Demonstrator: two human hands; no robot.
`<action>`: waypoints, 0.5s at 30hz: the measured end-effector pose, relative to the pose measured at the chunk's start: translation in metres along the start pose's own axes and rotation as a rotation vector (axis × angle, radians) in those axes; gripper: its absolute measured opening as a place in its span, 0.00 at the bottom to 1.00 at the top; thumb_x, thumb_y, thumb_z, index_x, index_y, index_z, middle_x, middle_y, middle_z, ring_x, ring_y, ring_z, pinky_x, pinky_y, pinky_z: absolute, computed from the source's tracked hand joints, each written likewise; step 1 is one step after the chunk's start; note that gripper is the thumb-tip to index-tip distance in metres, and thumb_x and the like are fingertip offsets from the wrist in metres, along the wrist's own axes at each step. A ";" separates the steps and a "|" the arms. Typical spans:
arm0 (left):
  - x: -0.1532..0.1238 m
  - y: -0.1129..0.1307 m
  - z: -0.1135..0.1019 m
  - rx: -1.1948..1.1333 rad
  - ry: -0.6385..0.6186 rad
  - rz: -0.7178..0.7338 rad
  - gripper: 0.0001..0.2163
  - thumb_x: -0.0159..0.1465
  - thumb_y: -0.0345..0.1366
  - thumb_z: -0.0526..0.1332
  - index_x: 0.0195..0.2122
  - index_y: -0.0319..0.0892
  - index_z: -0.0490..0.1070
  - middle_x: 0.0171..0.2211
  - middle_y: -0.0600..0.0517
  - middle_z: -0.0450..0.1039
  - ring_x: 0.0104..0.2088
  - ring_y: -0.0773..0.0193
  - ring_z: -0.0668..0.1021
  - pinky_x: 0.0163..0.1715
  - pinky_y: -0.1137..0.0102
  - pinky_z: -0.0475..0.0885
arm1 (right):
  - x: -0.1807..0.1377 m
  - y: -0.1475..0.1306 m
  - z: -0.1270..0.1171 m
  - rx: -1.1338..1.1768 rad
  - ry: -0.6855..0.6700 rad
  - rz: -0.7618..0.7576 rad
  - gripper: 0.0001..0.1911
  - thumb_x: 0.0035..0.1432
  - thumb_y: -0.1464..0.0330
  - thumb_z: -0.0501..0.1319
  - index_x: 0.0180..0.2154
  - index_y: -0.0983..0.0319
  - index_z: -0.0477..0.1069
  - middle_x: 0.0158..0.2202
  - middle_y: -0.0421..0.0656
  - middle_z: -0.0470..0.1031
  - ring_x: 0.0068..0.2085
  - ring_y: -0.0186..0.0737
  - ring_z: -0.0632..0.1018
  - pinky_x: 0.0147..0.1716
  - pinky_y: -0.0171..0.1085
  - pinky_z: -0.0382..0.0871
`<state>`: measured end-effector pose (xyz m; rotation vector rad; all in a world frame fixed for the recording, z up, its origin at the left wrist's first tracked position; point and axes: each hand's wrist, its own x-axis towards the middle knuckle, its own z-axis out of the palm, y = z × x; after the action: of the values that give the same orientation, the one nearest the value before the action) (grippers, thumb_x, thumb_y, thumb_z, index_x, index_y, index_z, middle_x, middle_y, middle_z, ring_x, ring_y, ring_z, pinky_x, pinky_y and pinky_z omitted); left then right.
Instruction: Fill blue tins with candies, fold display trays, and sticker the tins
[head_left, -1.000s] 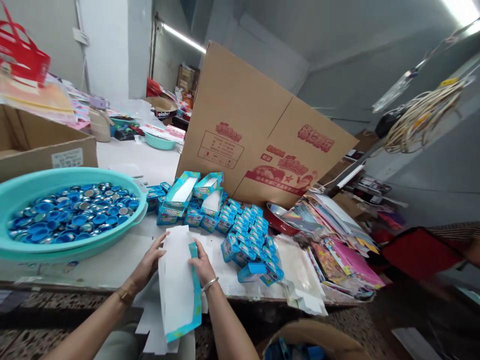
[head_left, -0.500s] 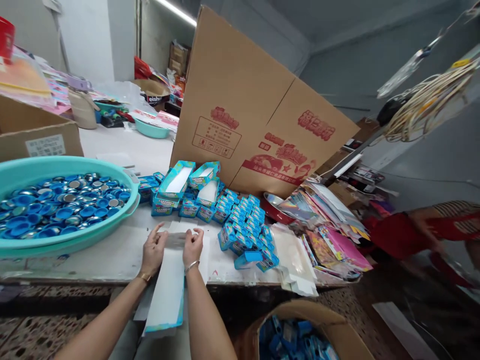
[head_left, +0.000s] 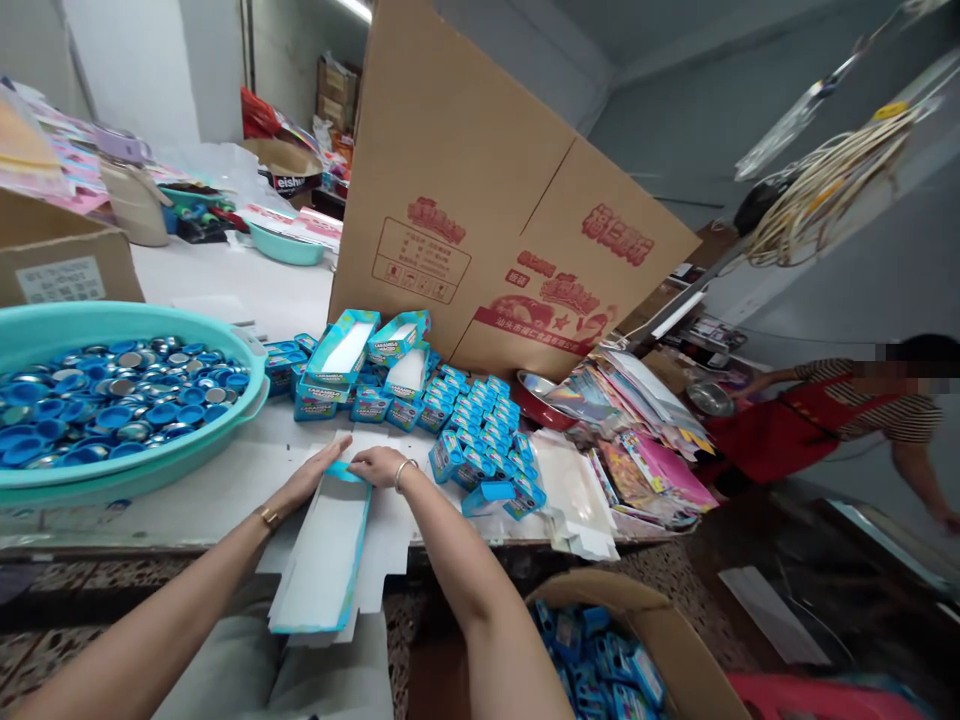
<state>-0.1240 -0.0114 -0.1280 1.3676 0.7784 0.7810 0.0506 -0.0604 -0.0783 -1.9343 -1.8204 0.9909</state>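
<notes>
A long flat card box blank (head_left: 322,555), white inside with a blue printed edge, hangs over the table's front edge onto my lap. My left hand (head_left: 311,475) lies flat beside its far end, fingers stretched along the fold. My right hand (head_left: 375,463) presses down on the same far end, fingers bent over the blue flap. Just beyond stand folded blue trays (head_left: 341,355) and a heap of small blue boxes (head_left: 480,440).
A teal basin (head_left: 135,475) of blue and silver round tins sits at left. A large tilted cardboard sheet (head_left: 487,200) stands behind the boxes. Coloured printed sheets (head_left: 637,450) lie at right. A carton (head_left: 660,640) with blue boxes is by my knee. A person in red (head_left: 840,420) bends at far right.
The camera tipped down and the blank was laid flatter on the table. Both hands shifted to its far end and pressed the blue flap over. The person at right came into view.
</notes>
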 end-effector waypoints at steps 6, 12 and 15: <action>0.004 -0.010 0.005 -0.021 0.029 -0.003 0.40 0.58 0.63 0.56 0.65 0.42 0.59 0.68 0.42 0.54 0.68 0.50 0.57 0.67 0.57 0.52 | 0.002 0.001 0.003 0.008 -0.139 0.041 0.20 0.66 0.56 0.50 0.40 0.60 0.76 0.23 0.36 0.71 0.23 0.33 0.75 0.24 0.31 0.68; 0.007 -0.011 -0.005 -0.124 0.050 -0.041 0.43 0.56 0.63 0.58 0.66 0.40 0.55 0.66 0.37 0.57 0.65 0.47 0.63 0.63 0.54 0.60 | 0.000 -0.006 0.007 -0.137 -0.055 -0.042 0.15 0.58 0.54 0.63 0.39 0.59 0.77 0.36 0.41 0.77 0.37 0.38 0.76 0.32 0.32 0.65; 0.007 -0.009 -0.001 -0.170 0.011 -0.023 0.41 0.56 0.62 0.59 0.64 0.38 0.58 0.62 0.36 0.64 0.62 0.47 0.67 0.61 0.55 0.64 | 0.003 -0.009 0.006 -0.193 -0.047 -0.065 0.16 0.56 0.53 0.64 0.37 0.59 0.77 0.38 0.42 0.77 0.39 0.40 0.75 0.34 0.33 0.65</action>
<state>-0.1208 -0.0048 -0.1370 1.2014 0.7183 0.8180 0.0402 -0.0573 -0.0778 -1.9608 -2.0595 0.8751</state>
